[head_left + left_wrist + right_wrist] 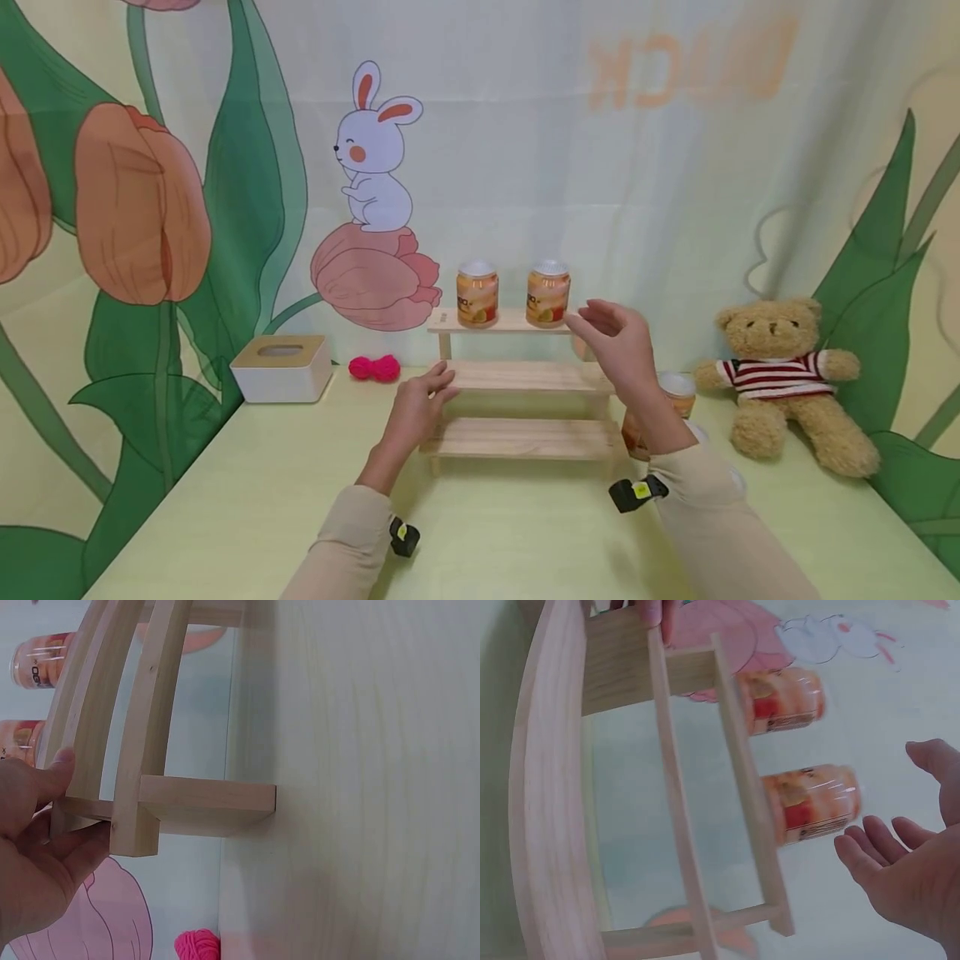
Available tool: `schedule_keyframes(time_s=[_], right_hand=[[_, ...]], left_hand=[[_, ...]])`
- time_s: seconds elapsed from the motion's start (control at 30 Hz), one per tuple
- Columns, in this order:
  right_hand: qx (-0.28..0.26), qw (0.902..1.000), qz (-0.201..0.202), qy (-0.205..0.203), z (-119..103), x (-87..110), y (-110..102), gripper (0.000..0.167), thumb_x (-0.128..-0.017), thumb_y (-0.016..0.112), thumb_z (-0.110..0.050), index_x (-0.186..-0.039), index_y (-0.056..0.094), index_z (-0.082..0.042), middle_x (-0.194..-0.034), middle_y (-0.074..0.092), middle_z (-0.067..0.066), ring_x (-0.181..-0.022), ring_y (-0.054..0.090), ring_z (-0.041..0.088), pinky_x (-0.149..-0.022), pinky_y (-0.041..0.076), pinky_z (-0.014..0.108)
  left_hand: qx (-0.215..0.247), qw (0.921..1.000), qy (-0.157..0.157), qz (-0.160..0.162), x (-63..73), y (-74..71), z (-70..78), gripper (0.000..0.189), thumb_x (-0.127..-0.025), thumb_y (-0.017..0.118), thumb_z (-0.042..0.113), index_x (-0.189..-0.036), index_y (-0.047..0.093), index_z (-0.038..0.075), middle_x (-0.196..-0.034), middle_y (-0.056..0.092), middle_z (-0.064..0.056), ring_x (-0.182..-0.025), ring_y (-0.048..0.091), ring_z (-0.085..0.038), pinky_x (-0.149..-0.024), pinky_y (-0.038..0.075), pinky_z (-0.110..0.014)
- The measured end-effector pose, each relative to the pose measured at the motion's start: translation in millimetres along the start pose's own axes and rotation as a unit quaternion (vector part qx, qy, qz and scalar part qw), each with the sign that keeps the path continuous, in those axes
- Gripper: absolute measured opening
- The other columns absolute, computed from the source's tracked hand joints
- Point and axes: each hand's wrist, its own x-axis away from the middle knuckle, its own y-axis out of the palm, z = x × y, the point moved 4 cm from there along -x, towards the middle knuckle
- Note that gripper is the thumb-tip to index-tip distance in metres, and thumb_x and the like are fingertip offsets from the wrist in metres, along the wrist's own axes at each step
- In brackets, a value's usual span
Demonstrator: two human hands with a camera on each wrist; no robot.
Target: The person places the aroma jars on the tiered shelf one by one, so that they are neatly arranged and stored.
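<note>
A three-tier wooden shelf rack [521, 377] stands on the table. Two jars with white lids and orange fruit labels sit upright on its top tier, a left jar [477, 296] and a right jar [548, 296]. My left hand [418, 404] holds the left end of the middle tier, thumb above and fingers below in the left wrist view. Just right of the right jar is my right hand [618, 342], its fingers loosely bent around nothing. In the right wrist view a gap shows between the right hand's fingertips [847, 844] and the thumb.
More jars [677, 385] stand right of the rack, partly hidden by my right forearm. A teddy bear [776, 375] in a striped shirt sits at the right. Toward the back left are a tissue box [279, 379] and pink yarn [375, 368]. A printed curtain [517, 167] hangs behind.
</note>
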Motion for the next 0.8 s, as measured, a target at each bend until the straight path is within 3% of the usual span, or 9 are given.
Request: schedule_keyframes(time_s=[0.33,0.57,0.8], right_hand=[[0.019,0.9993,0.023,-0.023,-18.2,45.6,-44.3,0.059,-0.093,0.073,-0.032,-0.142,0.054,-0.006,-0.130,0.063,0.006,-0.121,0.058,0.019,-0.091,0.049,0.017],[0.051,0.9964,-0.031,-0.061,-8.5,54.8,-81.6,0.052,-0.095,0.071,-0.025,-0.142,0.054,-0.007,-0.131,0.063,0.010,-0.118,0.059,0.010,-0.089,0.049,0.014],[0.153,0.9810,-0.099,-0.068,10.9,57.4,-123.6,0.052,-0.096,0.070,-0.022,-0.142,0.053,-0.004,-0.129,0.063,0.013,-0.109,0.060,0.001,-0.083,0.050,0.014]], left_hand=[[0.006,1.0000,0.001,-0.002,1.7,-0.4,1.6,0.038,-0.094,0.070,0.015,-0.129,0.064,-0.001,-0.140,0.056,-0.015,-0.128,0.054,-0.031,-0.102,0.047,-0.043],[0.005,0.9999,-0.002,-0.009,-0.6,2.0,0.8,0.039,-0.094,0.070,0.016,-0.129,0.064,-0.001,-0.141,0.055,-0.012,-0.129,0.053,-0.031,-0.102,0.047,-0.042],[-0.006,0.9999,-0.012,-0.007,0.2,-1.7,-0.1,0.039,-0.094,0.070,0.017,-0.130,0.064,0.002,-0.143,0.055,-0.010,-0.129,0.053,-0.029,-0.103,0.046,-0.041]])
